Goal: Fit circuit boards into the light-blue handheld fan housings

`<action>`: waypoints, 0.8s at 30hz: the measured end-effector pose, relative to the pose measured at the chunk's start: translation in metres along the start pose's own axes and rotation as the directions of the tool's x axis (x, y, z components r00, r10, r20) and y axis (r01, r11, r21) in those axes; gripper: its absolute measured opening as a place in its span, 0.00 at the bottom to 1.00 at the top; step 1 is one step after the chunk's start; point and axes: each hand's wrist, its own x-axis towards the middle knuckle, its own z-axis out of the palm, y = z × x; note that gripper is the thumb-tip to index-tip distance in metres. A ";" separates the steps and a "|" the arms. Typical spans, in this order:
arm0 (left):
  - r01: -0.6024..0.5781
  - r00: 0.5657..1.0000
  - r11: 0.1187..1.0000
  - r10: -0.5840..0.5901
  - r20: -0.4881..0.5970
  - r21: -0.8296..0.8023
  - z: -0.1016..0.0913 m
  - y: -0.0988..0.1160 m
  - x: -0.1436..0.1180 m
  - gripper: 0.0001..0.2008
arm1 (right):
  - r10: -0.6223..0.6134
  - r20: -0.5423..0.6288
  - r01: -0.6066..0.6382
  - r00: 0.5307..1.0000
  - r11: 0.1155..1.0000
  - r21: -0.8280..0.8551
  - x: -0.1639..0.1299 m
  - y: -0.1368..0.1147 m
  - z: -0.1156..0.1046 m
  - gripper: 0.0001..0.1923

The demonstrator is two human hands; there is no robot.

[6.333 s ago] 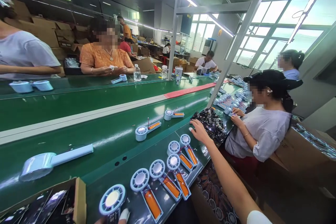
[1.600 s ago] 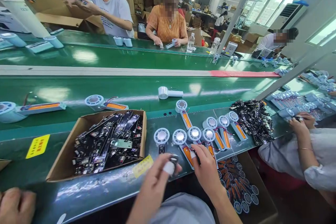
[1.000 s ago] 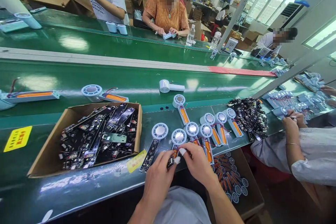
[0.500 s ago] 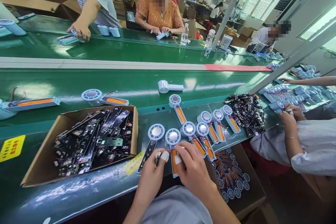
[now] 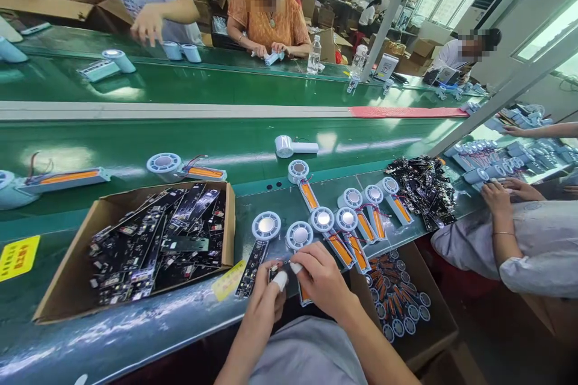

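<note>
Head view: at the near edge of the green bench, the left hand (image 5: 266,301) and right hand (image 5: 318,277) pinch together on a fan shell (image 5: 300,239), fingers closed over its handle and a small dark board. Just left of the fingers one shell (image 5: 265,226) already carries its board; five to the right show bare orange cells, seemingly still to fit. Further left, a box (image 5: 67,264) holds spare boards.

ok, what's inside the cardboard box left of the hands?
The box holds a loose heap of black circuit boards, long strips mostly, one greenish. They cover the floor of the box, so anything beneath them is hidden.
</note>
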 end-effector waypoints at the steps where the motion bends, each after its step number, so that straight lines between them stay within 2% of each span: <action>1: -0.003 1.000 1.000 0.003 0.023 0.014 -0.001 -0.002 -0.001 0.17 | -0.001 -0.009 0.000 1.000 1.000 -0.004 0.000 -0.001 0.001 0.11; 3: -0.015 0.999 0.998 0.013 0.036 0.068 -0.002 -0.005 -0.001 0.13 | -0.006 -0.028 0.005 1.000 1.000 -0.017 0.001 -0.002 0.004 0.11; 6: -0.054 0.998 0.986 0.056 -0.007 0.160 -0.001 -0.008 0.002 0.15 | 0.002 -0.065 -0.004 0.998 1.000 -0.024 0.001 -0.005 0.007 0.12; 10: -0.175 0.984 0.944 0.180 0.008 0.280 -0.001 -0.007 0.008 0.19 | 0.018 -0.102 -0.023 0.995 0.999 -0.046 -0.001 -0.007 0.009 0.10; 14: -0.296 0.948 0.858 0.318 0.018 0.419 -0.004 -0.008 0.009 0.20 | 0.035 -0.129 -0.045 0.991 0.996 -0.072 -0.002 -0.009 0.010 0.09; 16: -0.381 0.907 0.787 0.419 0.034 0.484 -0.006 -0.010 0.009 0.19 | 0.027 -0.134 -0.040 0.991 0.995 -0.092 -0.002 -0.009 0.012 0.08; 17: -0.439 0.871 0.735 0.490 0.044 0.516 -0.007 -0.012 0.009 0.18 | 0.022 -0.136 -0.037 0.990 0.993 -0.108 -0.003 -0.010 0.013 0.08; 19: -0.559 0.765 0.605 0.641 0.070 0.567 -0.009 -0.015 0.009 0.16 | 0.022 -0.148 -0.044 0.989 0.989 -0.144 -0.004 -0.011 0.016 0.08; 21: -0.640 0.663 0.492 0.742 0.101 0.590 -0.011 -0.016 0.010 0.13 | 0.044 -0.169 -0.070 0.985 0.986 -0.152 -0.004 -0.013 0.019 0.09; 22: -0.661 0.637 0.463 0.762 0.116 0.590 -0.011 -0.016 0.010 0.13 | 0.060 -0.174 -0.085 0.983 0.987 -0.137 -0.004 -0.013 0.019 0.09; 24: -0.672 0.650 0.466 0.744 0.156 0.576 -0.013 -0.015 0.010 0.13 | 0.103 -0.152 -0.115 0.983 0.991 -0.071 -0.004 -0.013 0.016 0.10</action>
